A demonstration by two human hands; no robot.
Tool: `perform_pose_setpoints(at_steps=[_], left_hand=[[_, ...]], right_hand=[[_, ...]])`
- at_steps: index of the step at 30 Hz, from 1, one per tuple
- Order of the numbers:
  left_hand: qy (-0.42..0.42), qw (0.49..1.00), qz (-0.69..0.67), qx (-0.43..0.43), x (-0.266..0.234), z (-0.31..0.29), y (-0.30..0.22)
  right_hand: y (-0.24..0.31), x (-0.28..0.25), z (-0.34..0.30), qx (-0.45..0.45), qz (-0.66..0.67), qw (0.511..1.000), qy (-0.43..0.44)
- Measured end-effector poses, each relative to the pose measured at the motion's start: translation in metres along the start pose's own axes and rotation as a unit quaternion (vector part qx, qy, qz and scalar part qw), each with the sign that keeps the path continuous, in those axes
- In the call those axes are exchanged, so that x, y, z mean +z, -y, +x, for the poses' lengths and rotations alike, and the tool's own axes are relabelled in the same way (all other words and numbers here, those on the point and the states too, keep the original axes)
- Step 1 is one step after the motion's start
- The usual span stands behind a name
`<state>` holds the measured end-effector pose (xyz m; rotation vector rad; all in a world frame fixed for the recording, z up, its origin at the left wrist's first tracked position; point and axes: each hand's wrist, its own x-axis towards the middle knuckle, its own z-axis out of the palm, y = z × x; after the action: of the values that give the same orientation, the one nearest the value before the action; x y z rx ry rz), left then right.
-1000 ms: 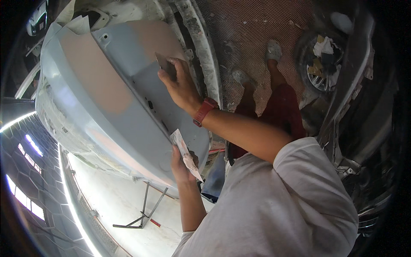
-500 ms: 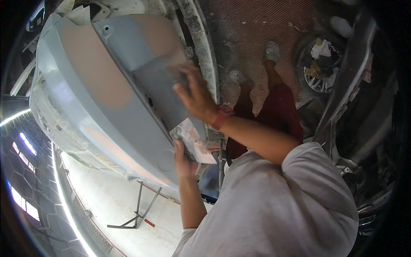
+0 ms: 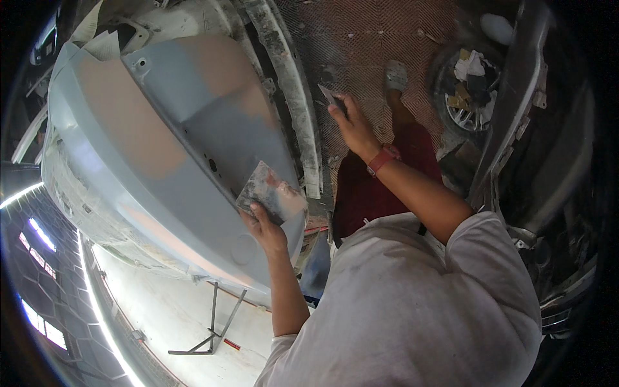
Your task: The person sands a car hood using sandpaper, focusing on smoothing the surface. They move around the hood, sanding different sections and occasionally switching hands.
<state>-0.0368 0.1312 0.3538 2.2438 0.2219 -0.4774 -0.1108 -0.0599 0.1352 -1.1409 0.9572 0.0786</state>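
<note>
A grey car body panel (image 3: 187,206) with pinkish-beige patches of filler stretches along my left side. Over its near end my left hand (image 3: 265,232) grips the edge of a flat mixing board (image 3: 255,188). Smears of pink putty lie on that board. My right hand (image 3: 356,132), with a red watch at the wrist, is raised over the floor, clear of the panel. Its fingers and thumb pinch a thin, flat putty spreader (image 3: 327,95), whose edge points up and to the left.
A wheel (image 3: 476,119) holding crumpled paper and sandpaper-like scraps lies at the far right, beside a dark car body edge (image 3: 509,109). Reddish patterned matting (image 3: 367,39) covers the floor under my feet. A metal stand (image 3: 211,335) stands on the pale floor at lower left.
My right hand has moved right and up, away from the panel, and the spreader now shows. The board in my left hand has shifted slightly left and tilted to show more of its face.
</note>
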Motion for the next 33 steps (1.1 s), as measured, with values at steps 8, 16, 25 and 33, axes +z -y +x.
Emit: perform_pose_setpoints(at_steps=[8,16,25,33], left_hand=[[-0.068,0.997,-0.019,0.043,0.007,-0.011,-0.004],[-0.122,0.990,0.059,0.037,-0.018,-0.041,-0.034],[-0.158,0.985,0.032,0.063,-0.096,-0.083,-0.073],[-0.141,0.968,-0.202,0.053,-0.134,-0.129,-0.155]], right_hand=[[-0.016,-0.012,0.003,0.052,0.081,0.989,0.111],[-0.033,0.016,0.021,0.026,-0.366,0.811,0.455],[0.042,0.027,-0.023,-0.257,-0.442,0.717,0.474],[0.103,-0.003,-0.092,-0.380,-0.435,0.671,0.466]])
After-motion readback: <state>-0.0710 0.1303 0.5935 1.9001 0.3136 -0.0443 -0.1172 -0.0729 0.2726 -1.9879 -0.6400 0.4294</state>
